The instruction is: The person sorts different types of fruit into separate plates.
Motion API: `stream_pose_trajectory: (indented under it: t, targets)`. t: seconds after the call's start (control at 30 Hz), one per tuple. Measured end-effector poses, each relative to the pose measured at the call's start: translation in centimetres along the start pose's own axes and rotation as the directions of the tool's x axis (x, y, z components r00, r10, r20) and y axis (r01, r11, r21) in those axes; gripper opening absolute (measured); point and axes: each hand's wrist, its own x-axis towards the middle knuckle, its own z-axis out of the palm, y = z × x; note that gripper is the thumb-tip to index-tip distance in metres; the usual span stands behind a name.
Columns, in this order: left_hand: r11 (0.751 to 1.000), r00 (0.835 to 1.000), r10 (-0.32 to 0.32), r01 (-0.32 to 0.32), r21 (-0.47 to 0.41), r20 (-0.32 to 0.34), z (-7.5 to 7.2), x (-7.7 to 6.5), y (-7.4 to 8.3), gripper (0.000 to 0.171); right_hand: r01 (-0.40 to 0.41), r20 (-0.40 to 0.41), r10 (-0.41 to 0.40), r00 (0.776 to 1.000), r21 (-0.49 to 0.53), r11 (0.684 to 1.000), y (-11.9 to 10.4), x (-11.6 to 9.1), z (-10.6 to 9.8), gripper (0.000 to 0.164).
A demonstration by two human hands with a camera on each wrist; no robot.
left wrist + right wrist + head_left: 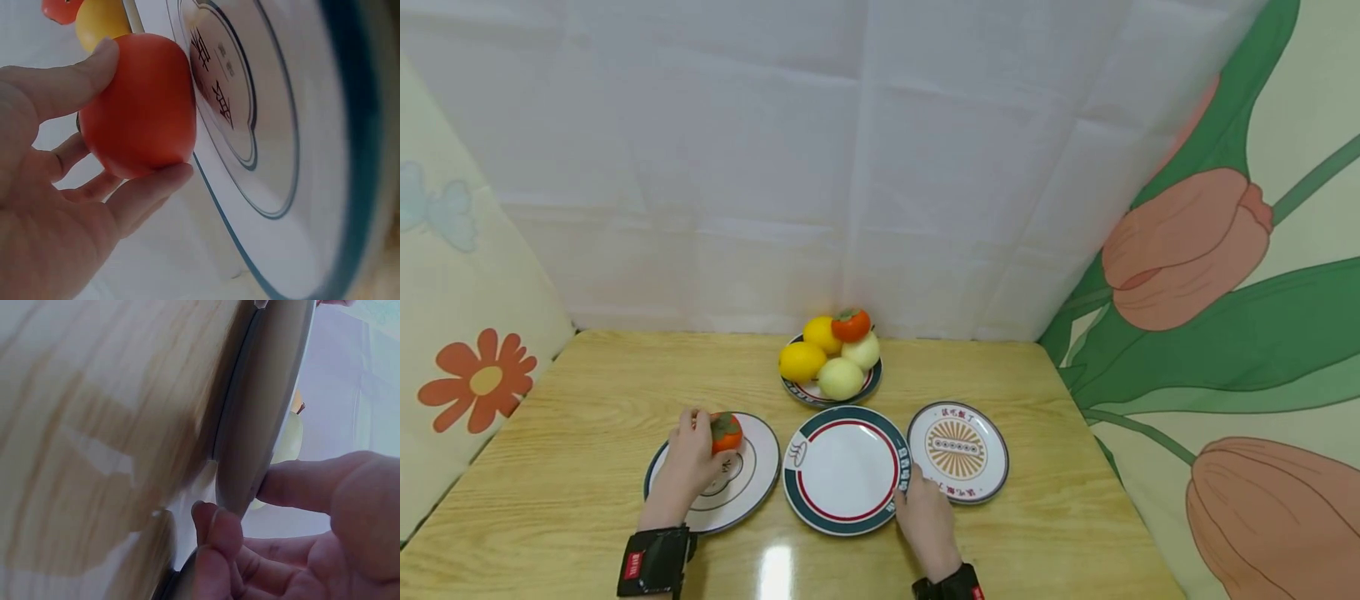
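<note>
In the head view my left hand (688,462) grips an orange-red persimmon (727,432) at the left plate (763,479), a white one with dark rings. Thumb and fingers curl round the persimmon's sides in the left wrist view, where the fruit (144,106) is right at the plate's face. My right hand (925,518) pinches the right-hand edge of the middle plate (846,467), which has a dark green rim and a red ring. From the right wrist, the thumb (300,484) lies on the plate's rim (265,419), with the other fingers curled beneath.
Behind the middle plate, a small dark-rimmed plate (808,398) bears two yellow fruits (801,362), two pale green fruits (840,379) and another persimmon (851,326). A white plate with a sunburst pattern (957,479) lies on the right. A white cloth (737,167) hangs behind the wooden table (1045,550).
</note>
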Motion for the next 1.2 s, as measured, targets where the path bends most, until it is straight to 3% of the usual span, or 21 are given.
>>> stream_pose_trajectory:
  t: [0.13, 0.23, 0.37, 0.57, 0.67, 0.77, 0.87, 1.03, 1.2]
  targets:
    - [0.999, 0.999, -0.034, 0.034, 0.009, 0.036, -0.2, 0.0, 0.0, 0.063, 0.002, -0.003, -0.002, 1.0, 0.001, 1.0, 0.0, -0.1, 0.0, 0.045]
    - [0.995, 0.99, -0.102, 0.101, 0.01, 0.094, -0.6, 0.1, 0.3, 0.068, -0.013, 0.019, 0.013, 1.0, 0.001, 1.0, 0.0, 0.0, 0.0, 0.046]
    - [0.983, 0.965, -0.185, 0.186, 0.015, 0.185, -1.0, 0.3, 0.6, 0.077, -0.045, 0.058, 0.044, 0.997, 0.008, 0.999, 0.0, 0.1, 0.0, 0.049]
    - [0.973, 0.935, -0.231, 0.222, 0.064, 0.269, -1.5, 0.8, 1.0, 0.079, -0.054, 0.061, 0.053, 0.997, 0.019, 0.998, 0.0, 0.1, 0.1, 0.05]
    - [0.981, 0.947, -0.194, 0.181, 0.074, 0.257, -1.7, 1.2, 1.4, 0.076, -0.038, 0.047, 0.037, 0.998, 0.023, 0.999, 0.0, 0.1, 0.1, 0.049]
    - [0.995, 0.977, -0.092, 0.084, 0.049, 0.193, -1.8, 2.1, 2.1, 0.074, -0.034, 0.047, 0.033, 0.998, 0.025, 0.999, 0.0, 0.1, 0.1, 0.049]
    - [1.0, 0.989, 0.001, -0.002, 0.008, 0.148, -1.6, 3.8, 3.0, 0.074, -0.032, 0.034, 0.031, 0.999, 0.027, 0.999, 0.0, 0.1, 0.2, 0.049]
    - [0.996, 0.989, 0.09, -0.087, -0.031, 0.117, -1.1, 7.0, 5.1, 0.071, -0.008, 0.003, 0.008, 1.0, 0.028, 1.0, 0.0, 0.0, 0.2, 0.048]
    - [0.981, 0.976, 0.193, -0.189, -0.052, 0.098, 0.4, 9.7, 7.2, 0.069, -0.001, 0.015, 0.001, 1.0, 0.047, 0.999, 0.1, 0.1, 0.2, 0.046]
